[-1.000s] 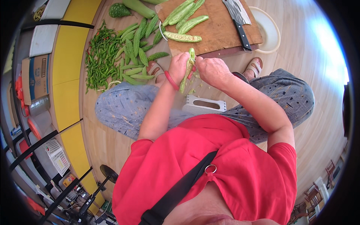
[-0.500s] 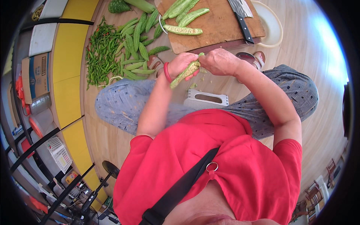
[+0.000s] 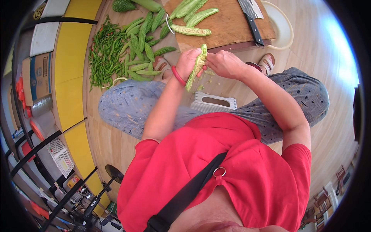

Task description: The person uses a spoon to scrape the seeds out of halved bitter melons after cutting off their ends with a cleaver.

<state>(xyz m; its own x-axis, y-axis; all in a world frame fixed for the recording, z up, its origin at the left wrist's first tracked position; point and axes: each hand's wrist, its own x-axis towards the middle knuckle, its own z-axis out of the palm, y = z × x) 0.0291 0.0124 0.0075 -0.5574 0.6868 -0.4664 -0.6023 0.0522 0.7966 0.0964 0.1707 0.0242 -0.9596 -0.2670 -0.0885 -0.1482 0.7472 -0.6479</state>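
My left hand (image 3: 186, 63), with a red bracelet at the wrist, is closed around a halved bitter melon (image 3: 198, 69). The half stands lengthwise, its pale, seedy inner side facing up and to the right. Close against its upper part is my right hand (image 3: 224, 63), fingers curled together; what they pinch, if anything, is hidden. Beyond the hands, a wooden cutting board (image 3: 234, 29) carries several green bitter melon halves (image 3: 202, 17). One more half (image 3: 191, 30) lies cut side up near the board's front edge. A black-handled knife (image 3: 253, 29) rests at the board's right side.
Whole bitter melons (image 3: 148, 50) and a heap of green chillies (image 3: 106, 58) lie on the floor at the left. A white round basin (image 3: 286, 33) is partly under the board. A white plastic stool (image 3: 212, 106) stands between my legs. Yellow-fronted shelving (image 3: 69, 54) lines the left side.
My left hand has turned the melon half more upright and shifted it slightly. My right hand has moved a little down along it, uncovering its upper tip.
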